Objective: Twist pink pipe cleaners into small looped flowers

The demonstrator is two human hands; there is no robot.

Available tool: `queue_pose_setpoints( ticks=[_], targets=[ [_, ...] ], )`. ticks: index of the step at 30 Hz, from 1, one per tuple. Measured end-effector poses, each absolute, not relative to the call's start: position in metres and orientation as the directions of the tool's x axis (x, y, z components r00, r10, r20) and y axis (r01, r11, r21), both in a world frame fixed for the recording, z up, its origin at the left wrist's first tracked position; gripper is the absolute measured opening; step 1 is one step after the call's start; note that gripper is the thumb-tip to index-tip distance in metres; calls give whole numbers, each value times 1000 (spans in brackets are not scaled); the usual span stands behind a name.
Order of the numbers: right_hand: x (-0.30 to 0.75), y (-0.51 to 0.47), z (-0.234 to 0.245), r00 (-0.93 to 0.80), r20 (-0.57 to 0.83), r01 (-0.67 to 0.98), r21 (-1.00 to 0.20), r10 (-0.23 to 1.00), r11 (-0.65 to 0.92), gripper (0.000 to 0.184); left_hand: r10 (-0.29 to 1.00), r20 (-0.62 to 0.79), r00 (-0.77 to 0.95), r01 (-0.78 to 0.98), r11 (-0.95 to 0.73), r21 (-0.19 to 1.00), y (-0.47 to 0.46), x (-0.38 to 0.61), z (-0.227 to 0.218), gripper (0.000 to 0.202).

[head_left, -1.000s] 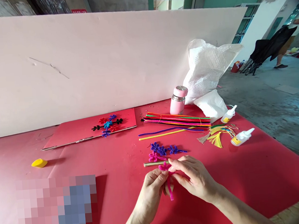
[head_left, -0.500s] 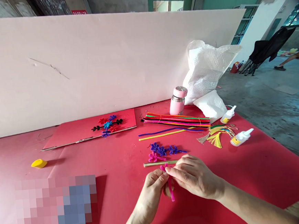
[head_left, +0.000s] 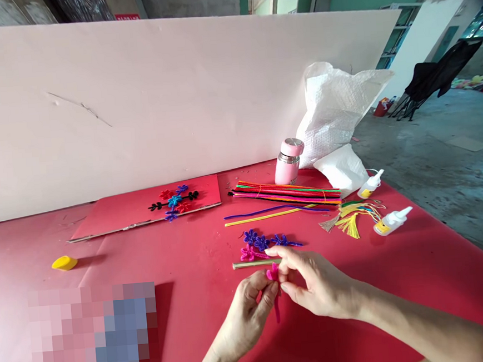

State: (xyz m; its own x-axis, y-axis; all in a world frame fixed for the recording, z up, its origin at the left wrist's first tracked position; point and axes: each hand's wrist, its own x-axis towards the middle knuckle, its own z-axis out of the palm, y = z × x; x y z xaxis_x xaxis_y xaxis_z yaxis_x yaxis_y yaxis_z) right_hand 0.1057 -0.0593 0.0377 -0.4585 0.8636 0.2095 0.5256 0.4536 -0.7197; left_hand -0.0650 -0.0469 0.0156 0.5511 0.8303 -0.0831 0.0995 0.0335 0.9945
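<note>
My left hand (head_left: 251, 308) pinches a bright pink pipe cleaner (head_left: 272, 272) between thumb and fingertips. Its upper end is bent into small loops, and a straight tail hangs below the fingers. Close against its right side is my right hand (head_left: 316, 281), index finger stretched out and thumb apart from it; whether a curled finger touches the pipe cleaner is hard to see. Just beyond the hands lie a thin greenish stick (head_left: 252, 264), a pink pipe-cleaner flower (head_left: 247, 252) and several purple pipe-cleaner flowers (head_left: 261, 242).
Farther back lie a bundle of coloured pipe cleaners (head_left: 284, 193), a pink flask (head_left: 288, 163), tassels (head_left: 349, 225), and two glue bottles (head_left: 391, 222) (head_left: 370, 185). A red board (head_left: 118, 210) with flowers rests at left, near a yellow object (head_left: 64, 263). Bubble wrap (head_left: 332, 112) stands behind.
My right thumb and index finger have parted from their pinch on the pink pipe cleaner, the index finger now extended. My left hand keeps its hold, and the looped end shows more.
</note>
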Motion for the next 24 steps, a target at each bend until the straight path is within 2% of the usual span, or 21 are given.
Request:
queue_pose_setpoints(
  ticks=[2,4,5,7,9,10,13,15,16,18,20,22,24],
  targets=[
    [106,-58,39,-405,34,434,-872,914,225,52,831,-43,555,133,-37,990,-48,-65,20,21],
    [108,-55,37,-385,-155,278,-959,910,-46,47,821,-2,571,173,-119,978,-49,-64,24,25],
    [109,-53,35,-394,-250,184,-964,885,-190,44,811,21,584,196,-166,966,-49,-64,25,26],
    [111,-49,31,-443,-406,36,-899,800,-436,39,786,64,615,230,-256,939,-50,-63,26,27],
    [112,-47,27,-482,-471,-33,-833,739,-552,35,785,81,613,232,-278,932,-51,-62,23,26],
    [112,-47,27,-482,-466,-42,-834,742,-550,35,803,66,592,219,-239,946,-51,-61,21,25],
    [110,-49,30,-414,-317,38,-943,853,-331,40,868,-77,491,101,31,994,-52,-60,13,25],
    [109,-51,35,-364,-114,209,-977,924,-38,50,875,-184,448,-8,210,978,-52,-60,8,27],
    [109,-52,37,-364,14,313,-940,931,137,54,873,-217,436,-58,268,962,-52,-60,6,29],
    [110,-54,39,-437,248,488,-742,865,459,56,871,-246,424,-128,327,936,-51,-61,3,30],
    [111,-56,40,-543,386,571,-481,746,665,51,870,-245,427,-157,339,928,-51,-61,1,30],
    [112,-57,40,-615,433,595,-293,659,748,47,867,-237,439,-155,332,930,-52,-61,0,31],
    [111,-57,38,-648,450,594,-207,614,778,47,869,-234,436,-147,325,934,-52,-61,0,30]
  ],
)
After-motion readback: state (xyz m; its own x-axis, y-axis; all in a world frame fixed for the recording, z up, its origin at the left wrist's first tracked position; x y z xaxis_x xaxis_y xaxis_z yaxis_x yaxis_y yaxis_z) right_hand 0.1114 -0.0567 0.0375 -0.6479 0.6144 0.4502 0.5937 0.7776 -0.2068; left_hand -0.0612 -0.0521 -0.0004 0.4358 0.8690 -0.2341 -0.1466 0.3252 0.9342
